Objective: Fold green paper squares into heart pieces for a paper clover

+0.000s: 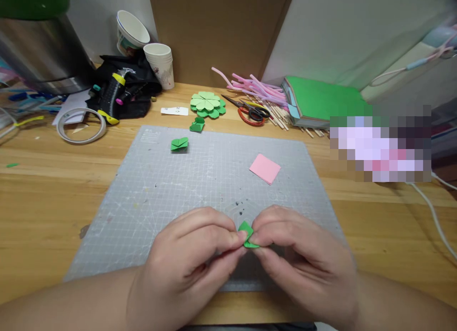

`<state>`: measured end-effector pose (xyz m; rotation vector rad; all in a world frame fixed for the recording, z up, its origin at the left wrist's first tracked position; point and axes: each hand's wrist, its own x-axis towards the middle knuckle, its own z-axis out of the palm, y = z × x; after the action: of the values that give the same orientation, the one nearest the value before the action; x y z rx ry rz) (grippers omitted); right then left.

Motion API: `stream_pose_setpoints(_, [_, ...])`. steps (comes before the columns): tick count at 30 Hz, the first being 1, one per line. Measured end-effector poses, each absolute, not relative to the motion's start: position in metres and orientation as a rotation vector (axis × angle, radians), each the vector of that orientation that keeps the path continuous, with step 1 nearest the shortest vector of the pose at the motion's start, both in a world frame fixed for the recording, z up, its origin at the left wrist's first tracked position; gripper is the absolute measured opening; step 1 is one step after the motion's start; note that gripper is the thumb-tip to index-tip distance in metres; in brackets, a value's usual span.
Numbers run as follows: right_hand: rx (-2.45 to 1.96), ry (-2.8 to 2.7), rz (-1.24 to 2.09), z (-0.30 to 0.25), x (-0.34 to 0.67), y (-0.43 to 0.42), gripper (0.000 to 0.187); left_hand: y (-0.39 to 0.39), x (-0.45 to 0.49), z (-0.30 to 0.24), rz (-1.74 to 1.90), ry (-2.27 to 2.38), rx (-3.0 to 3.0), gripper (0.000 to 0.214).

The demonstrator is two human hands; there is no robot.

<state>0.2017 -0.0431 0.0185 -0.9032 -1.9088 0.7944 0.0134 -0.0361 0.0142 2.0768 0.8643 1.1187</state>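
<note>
A small folded piece of green paper [245,229] is pinched between both hands above the near part of the grey cutting mat [200,178]. My left hand [193,259] grips its left side between thumb and fingers. From the right, my right hand [303,259] pinches the same piece, and the fingertips hide part of its folds. Two other folded green paper pieces lie farther back: one [179,144] on the mat, another [197,125] at its far edge. A stack of pink square paper [264,168] rests on the mat, beyond my right hand.
Behind the mat are green paper clovers [207,104], scissors [255,113], pink tubes [255,90], wooden sticks [276,115] and a green-covered book [324,97]. At left stand a tape roll [60,126], a black-and-yellow tool [111,97] and paper cups [160,66]. A white cable [432,212] runs at right.
</note>
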Motion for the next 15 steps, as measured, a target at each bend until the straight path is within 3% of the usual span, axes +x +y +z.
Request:
stream_pose_setpoints(10, [-0.862, -1.82, 0.917, 0.013, 0.202, -0.046, 0.027, -0.035, 0.01, 0.024, 1.058, 0.791, 2.162, 0.016])
stream_pose_setpoints(15, [-0.869, -1.89, 0.819, 0.014, 0.207, -0.046, 0.019, -0.032, 0.004, 0.029, 1.017, 0.724, 2.286, 0.022])
